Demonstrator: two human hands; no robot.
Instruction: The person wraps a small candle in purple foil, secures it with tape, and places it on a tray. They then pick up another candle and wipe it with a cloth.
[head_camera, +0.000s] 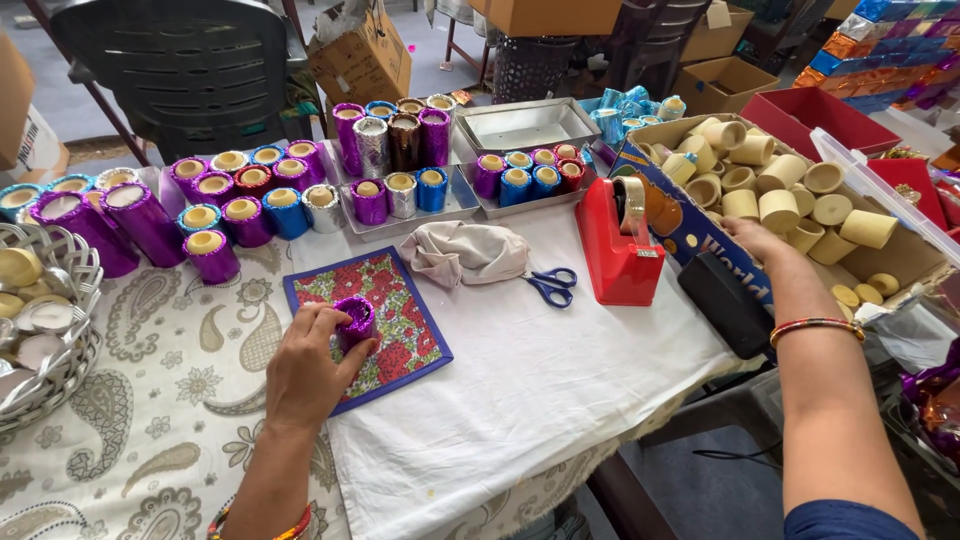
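Note:
My left hand (305, 370) grips a small candle holder wrapped in purple foil (354, 320) and holds it down on a floral mat with a blue border (395, 300). My right hand (757, 238) reaches into a cardboard box (668, 215) at the right and rests among several plain cream candle holders (780, 208); whether it grips one is hidden. A bangle circles my right wrist. A red tape dispenser (618, 250) stands between my two hands.
Many foil-wrapped holders in purple, blue, silver and red (245, 200) stand in rows and metal trays (525, 125) at the back. Blue scissors (552, 285), a crumpled cloth (462, 252), a white basket (55, 330) and a black block (725, 303) lie around.

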